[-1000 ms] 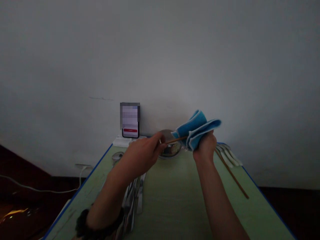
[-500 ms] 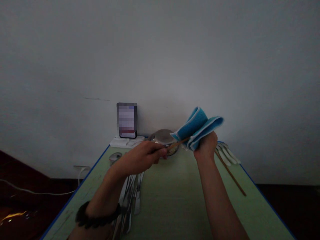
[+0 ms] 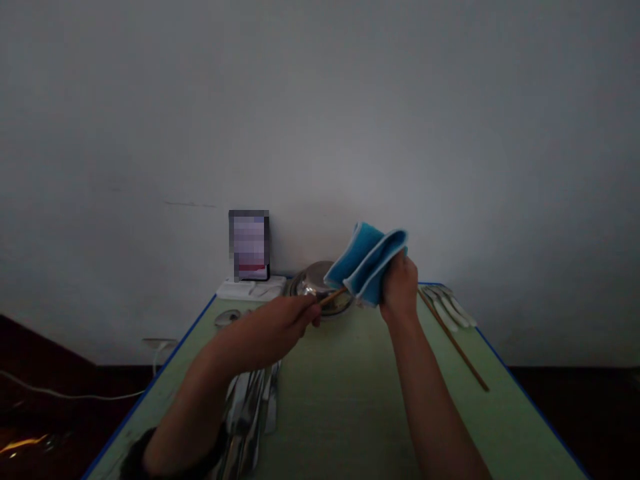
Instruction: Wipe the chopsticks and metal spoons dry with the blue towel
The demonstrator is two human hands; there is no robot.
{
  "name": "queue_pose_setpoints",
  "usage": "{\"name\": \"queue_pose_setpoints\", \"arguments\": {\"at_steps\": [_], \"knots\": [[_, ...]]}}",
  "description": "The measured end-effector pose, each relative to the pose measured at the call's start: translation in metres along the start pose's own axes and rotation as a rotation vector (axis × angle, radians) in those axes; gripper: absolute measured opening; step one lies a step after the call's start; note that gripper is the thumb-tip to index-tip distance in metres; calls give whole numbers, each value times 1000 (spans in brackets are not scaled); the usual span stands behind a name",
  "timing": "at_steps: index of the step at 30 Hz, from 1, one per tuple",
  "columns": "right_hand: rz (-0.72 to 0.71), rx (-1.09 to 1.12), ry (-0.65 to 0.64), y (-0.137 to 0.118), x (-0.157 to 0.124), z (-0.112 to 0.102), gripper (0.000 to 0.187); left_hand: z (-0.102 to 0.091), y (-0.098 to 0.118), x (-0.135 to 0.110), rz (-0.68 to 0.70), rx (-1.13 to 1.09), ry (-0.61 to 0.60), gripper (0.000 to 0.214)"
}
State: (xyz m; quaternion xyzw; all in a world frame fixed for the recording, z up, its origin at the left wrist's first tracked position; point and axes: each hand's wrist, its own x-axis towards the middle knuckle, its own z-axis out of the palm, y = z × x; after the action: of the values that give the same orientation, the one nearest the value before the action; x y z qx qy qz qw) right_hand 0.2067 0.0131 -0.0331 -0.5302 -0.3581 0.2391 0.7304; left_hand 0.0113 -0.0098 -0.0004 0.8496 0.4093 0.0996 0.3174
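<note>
My left hand (image 3: 285, 321) is closed in a pinch on one end of a thin wooden chopstick (image 3: 332, 297). The chopstick's other end goes into the folds of a blue cloth (image 3: 373, 263) with white edging. My right hand (image 3: 400, 290) grips that folded cloth from the right, its fingers mostly hidden behind it. Both hands are raised over the table. Behind the chopstick sits a shiny metal bowl (image 3: 310, 283), partly covered by the cloth and my left hand.
Under my left forearm lie several forks and knives (image 3: 247, 407) and a spoon (image 3: 228, 318). Another chopstick (image 3: 460, 350) and several white-handled spoons (image 3: 447, 307) rest at the right of the green table (image 3: 340, 400). A phone (image 3: 249, 245) stands on a white holder (image 3: 253, 288) by the wall.
My right hand and the cloth have moved left, toward my left hand. Less of the chopstick shows between them. My left hand has shifted slightly left and down.
</note>
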Motion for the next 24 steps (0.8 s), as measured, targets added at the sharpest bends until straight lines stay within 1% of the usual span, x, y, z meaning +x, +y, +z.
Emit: {"name": "queue_pose_setpoints", "arguments": {"at_steps": [2, 4, 8, 13, 16, 18, 20, 22, 24], "knots": [[25, -45, 27, 1, -2, 3, 47, 2, 3, 2, -5, 88, 27, 33], [32, -61, 27, 1, -5, 6, 48, 5, 2, 5, -2, 102, 45, 33], [62, 7, 39, -3, -9, 10, 50, 8, 4, 9, 19, 97, 82, 35], [237, 90, 168, -7, -4, 9, 46, 5, 13, 5, 24, 86, 83, 35], [291, 176, 186, -9, -4, 9, 41, 0, 12, 1, 30, 35, 50, 37], [281, 233, 184, -11, -7, 10, 39, -3, 9, 0, 31, -10, 7, 41], [237, 242, 189, -12, -11, 13, 39, -5, 6, -1, 29, -46, -27, 44], [188, 222, 202, -13, -13, 15, 42, -6, 4, -2, 39, -56, -27, 46], [177, 210, 243, -15, -9, 11, 44, -8, -1, -4, 46, -37, -20, 45]]}}
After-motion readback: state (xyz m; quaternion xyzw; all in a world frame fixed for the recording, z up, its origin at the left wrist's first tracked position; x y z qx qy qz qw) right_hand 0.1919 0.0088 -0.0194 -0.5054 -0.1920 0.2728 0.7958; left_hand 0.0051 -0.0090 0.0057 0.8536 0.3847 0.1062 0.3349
